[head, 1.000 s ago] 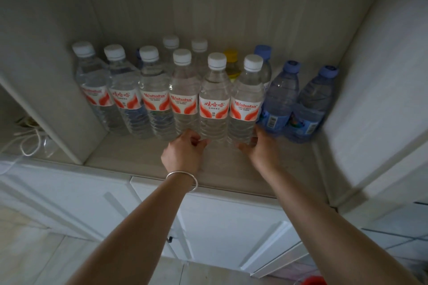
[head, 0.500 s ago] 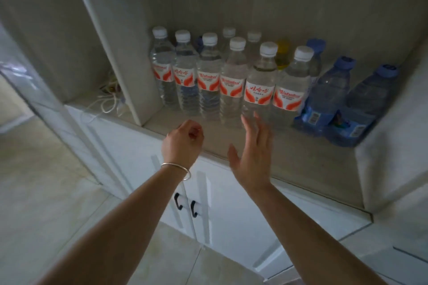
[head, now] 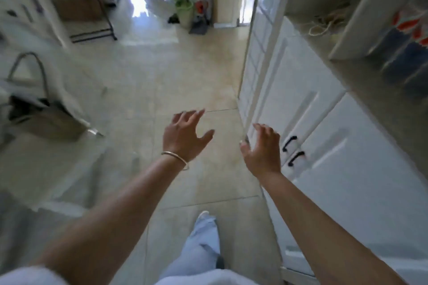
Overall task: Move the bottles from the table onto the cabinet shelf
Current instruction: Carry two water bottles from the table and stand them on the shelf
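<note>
**Empty hands over the floor, bottles on the shelf at the far right**

Pale, glossy floor tiles (head: 176,71) fill most of the blurred view, running away toward a bright doorway at the top, where a green bucket (head: 184,15) and other clutter stand too smeared to name. A white cabinet (head: 347,169) runs down the right side, with two dark handles (head: 293,150) on its lower doors. Its open shelf (head: 393,99) is cut off by the right edge, and the bottles (head: 407,37) on it show only as a streaked mass with red-and-white labels; how many there are cannot be told. Beside that compartment, past an upright divider, a tangle of pale cord (head: 324,25) lies in the next recess.

Both bare forearms reach forward over the floor. The left hand (head: 185,134) has its fingers spread and relaxed and holds nothing; a thin metal bangle (head: 176,158) circles its wrist. The right hand (head: 264,148) is just in front of the cabinet doors, fingers loosely bent and apart, also holding nothing. It looks clear of the doors, though the blur makes that hard to judge.

Below the hands, a leg in light jeans (head: 203,243) steps forward. At left, a chair (head: 34,90) draped in something dark stands near the blurred pale edge of the table (head: 23,2).
</note>
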